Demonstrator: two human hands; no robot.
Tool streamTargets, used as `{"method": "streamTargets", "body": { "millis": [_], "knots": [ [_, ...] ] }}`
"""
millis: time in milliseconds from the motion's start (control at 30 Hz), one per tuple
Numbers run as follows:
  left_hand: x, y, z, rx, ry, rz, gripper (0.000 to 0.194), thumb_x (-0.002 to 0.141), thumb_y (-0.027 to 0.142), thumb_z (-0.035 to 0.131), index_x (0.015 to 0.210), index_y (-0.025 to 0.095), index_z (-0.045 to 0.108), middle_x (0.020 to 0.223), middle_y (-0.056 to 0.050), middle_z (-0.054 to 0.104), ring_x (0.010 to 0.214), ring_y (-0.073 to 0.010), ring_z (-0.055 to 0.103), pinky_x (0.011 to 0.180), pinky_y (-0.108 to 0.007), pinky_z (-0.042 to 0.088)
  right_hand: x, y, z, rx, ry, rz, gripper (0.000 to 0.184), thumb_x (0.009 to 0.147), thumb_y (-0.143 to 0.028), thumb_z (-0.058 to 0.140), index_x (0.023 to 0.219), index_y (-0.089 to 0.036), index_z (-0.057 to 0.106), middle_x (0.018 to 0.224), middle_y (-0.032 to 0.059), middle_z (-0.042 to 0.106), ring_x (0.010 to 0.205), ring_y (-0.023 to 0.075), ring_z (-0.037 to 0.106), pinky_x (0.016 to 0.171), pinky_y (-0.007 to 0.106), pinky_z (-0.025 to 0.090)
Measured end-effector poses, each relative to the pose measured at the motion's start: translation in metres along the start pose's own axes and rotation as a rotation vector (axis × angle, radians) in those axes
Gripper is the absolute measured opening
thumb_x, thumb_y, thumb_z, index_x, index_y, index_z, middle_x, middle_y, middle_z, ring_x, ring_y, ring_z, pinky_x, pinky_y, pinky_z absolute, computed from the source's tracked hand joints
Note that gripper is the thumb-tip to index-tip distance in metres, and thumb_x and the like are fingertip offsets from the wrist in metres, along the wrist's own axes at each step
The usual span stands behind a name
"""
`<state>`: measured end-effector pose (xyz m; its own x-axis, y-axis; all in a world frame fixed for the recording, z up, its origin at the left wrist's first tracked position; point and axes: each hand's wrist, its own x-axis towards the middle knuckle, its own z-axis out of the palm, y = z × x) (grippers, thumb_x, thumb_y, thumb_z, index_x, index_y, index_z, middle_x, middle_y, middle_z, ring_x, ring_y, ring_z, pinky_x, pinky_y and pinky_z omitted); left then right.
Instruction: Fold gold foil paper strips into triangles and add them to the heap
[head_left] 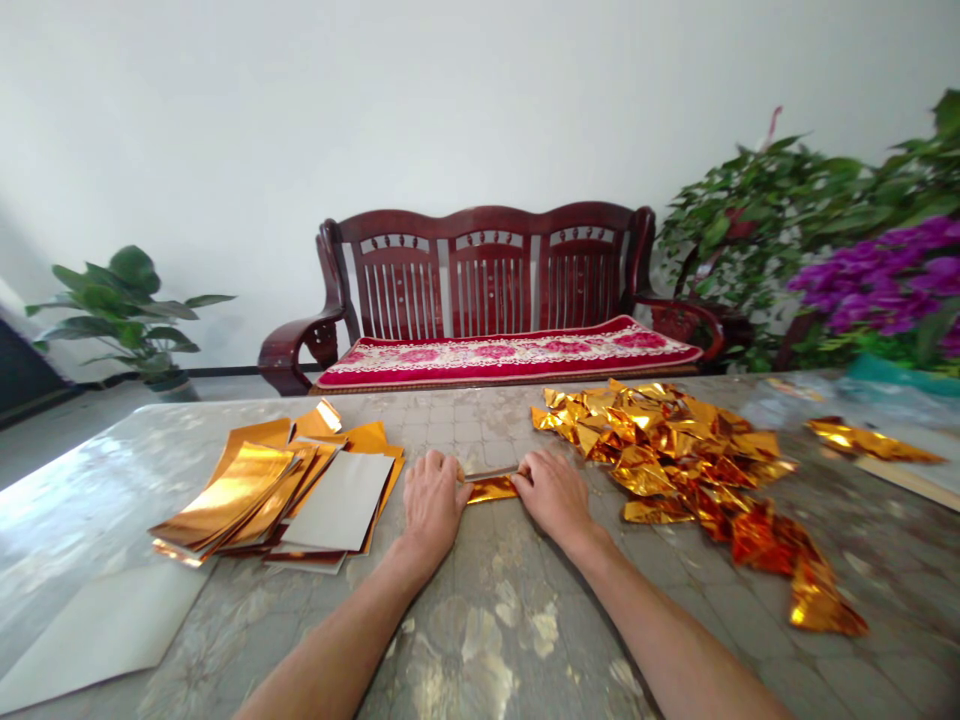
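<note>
A narrow folded strip of gold foil paper (492,489) lies across the middle of the table between my two hands. My left hand (435,500) grips its left end, fingers curled and thumb pressed along it. At the right end my right hand (553,495) holds it the same way. Left of my hands is a loose stack of gold foil sheets (247,490), with a pale sheet, grey side up (341,500), on top. To the right spreads a heap of folded gold foil pieces (667,440), some tinted orange-red.
One pale sheet (97,630) lies at the table's left front. Another gold piece (874,440) and clear plastic (795,395) are at the far right. Beyond the patterned table (480,610) stands a wooden bench (491,275). Plants flank it, including purple flowers (885,280).
</note>
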<state>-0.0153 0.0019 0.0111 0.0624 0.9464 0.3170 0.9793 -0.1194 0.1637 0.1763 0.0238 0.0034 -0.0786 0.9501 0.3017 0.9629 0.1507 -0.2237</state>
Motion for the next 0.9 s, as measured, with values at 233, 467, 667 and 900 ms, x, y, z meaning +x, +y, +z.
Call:
{"method": "streamTargets", "body": {
  "millis": [233,467,667,900],
  "knots": [
    [-0.001,-0.002,-0.003,-0.15,-0.087,0.496,0.027,0.098,0.024,0.043,0.114,0.028,0.064,0.112,-0.005,0.062,0.105,-0.0202,0.052,0.091,-0.033,0.045,0.002,0.004,0.002,-0.001,-0.001,0.033,0.017,0.086,-0.041,0.062,0.09,-0.024,0.062,0.092,0.0023,0.068,0.09,0.0211,0.058,0.073,0.03,0.033],
    [-0.005,-0.002,-0.004,-0.256,-0.254,0.696,0.034,0.096,0.015,0.04,0.121,0.025,0.062,0.122,-0.006,0.064,0.119,-0.0189,0.055,0.103,-0.035,0.045,0.006,0.009,0.003,0.002,-0.001,0.079,0.025,0.081,-0.044,0.066,0.094,-0.023,0.063,0.092,0.0027,0.07,0.094,0.0227,0.061,0.076,0.031,0.037],
    [-0.019,0.003,-0.007,-0.219,-0.221,0.657,0.037,0.093,0.015,0.04,0.127,0.018,0.053,0.142,-0.01,0.052,0.137,-0.0196,0.042,0.117,-0.038,0.032,0.007,0.011,0.0,0.01,-0.022,0.078,0.027,0.081,-0.046,0.066,0.095,-0.024,0.062,0.093,0.0027,0.07,0.094,0.0224,0.062,0.076,0.031,0.038],
    [-0.033,0.009,0.0,-0.162,-0.221,0.569,0.053,0.092,0.04,0.051,0.139,0.019,0.042,0.153,-0.013,0.039,0.144,-0.025,0.032,0.118,-0.043,0.027,0.0,0.001,-0.004,-0.037,-0.014,0.076,0.03,0.089,-0.042,0.059,0.109,-0.021,0.06,0.109,0.0084,0.067,0.106,0.0264,0.057,0.083,0.036,0.037]
  ]
}}
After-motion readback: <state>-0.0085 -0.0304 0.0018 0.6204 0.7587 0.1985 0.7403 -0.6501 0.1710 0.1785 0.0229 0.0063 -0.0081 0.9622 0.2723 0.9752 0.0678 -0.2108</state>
